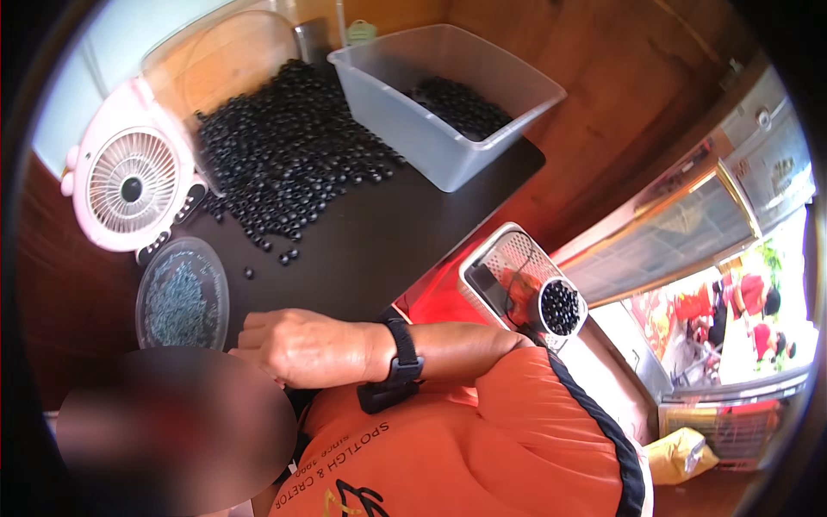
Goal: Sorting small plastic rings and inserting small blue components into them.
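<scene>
My right hand (pixel 289 346) is curled closed near the front edge of the dark table (pixel 388 250), with a black strap (pixel 403 355) round its wrist. Its fingertips are turned away, so anything in them is hidden. Just left of it stands a round clear tub (pixel 226 302) with many tiny teal pieces (pixel 177 306) inside. Beyond the hand, a wide heap of small black beads (pixel 284 146) spreads over the table, with a few loose beads (pixel 289 256) at its near edge. My left hand is out of view.
A pink fan (pixel 131 188) stands at the left. At the back, a translucent bin (pixel 405 129) holds more black beads. To the right, a perforated white basket (pixel 517 237) carries a cup of black beads (pixel 560 308). Several people in red (pixel 745 297) are outside, far right.
</scene>
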`<state>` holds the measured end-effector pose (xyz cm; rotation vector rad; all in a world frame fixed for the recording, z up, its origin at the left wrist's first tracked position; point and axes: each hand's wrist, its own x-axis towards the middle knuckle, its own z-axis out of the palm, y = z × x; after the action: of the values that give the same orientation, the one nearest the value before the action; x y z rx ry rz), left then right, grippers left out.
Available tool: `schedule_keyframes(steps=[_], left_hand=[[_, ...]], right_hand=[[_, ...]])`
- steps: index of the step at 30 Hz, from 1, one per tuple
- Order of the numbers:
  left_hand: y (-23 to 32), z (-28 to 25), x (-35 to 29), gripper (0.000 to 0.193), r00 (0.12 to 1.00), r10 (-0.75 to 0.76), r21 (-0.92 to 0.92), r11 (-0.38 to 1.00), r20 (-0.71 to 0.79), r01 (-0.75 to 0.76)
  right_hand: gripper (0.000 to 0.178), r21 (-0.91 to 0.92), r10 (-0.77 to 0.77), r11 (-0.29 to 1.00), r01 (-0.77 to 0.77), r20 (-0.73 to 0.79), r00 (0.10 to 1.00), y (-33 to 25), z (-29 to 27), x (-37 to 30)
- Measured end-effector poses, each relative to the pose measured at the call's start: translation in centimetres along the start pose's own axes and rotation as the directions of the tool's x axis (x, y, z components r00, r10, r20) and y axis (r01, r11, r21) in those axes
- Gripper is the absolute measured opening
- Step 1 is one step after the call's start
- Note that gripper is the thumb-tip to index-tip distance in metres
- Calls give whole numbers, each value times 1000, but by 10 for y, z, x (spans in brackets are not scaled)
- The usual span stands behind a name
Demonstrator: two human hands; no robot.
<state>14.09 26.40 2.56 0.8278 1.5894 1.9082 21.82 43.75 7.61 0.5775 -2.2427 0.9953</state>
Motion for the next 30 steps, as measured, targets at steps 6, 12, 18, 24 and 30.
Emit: schedule_keyframes(steps=[6,12,18,24,30], left_hand=[[13,17,6,18,982,-118,-285,956,-149,72],[6,8,1,19,996,-67,-282,958,-64,47],[14,-19,-12,20,983,-42,-304,953,-178,-15],[8,-36,-18,17,982,-43,-378,925,-186,-32],[5,-40,-19,18,987,-64,-378,926,-145,5]], right_hand=[[20,-132,-14,991,14,-1,1000,2,19,-10],[22,38,76,996,-76,-11,997,-4,-4,1],[12,-122,135,982,-141,-58,989,28,-29,33],[9,-341,230,917,-206,31,973,76,-26,58],[13,-539,504,783,-311,256,825,105,-12,73]])
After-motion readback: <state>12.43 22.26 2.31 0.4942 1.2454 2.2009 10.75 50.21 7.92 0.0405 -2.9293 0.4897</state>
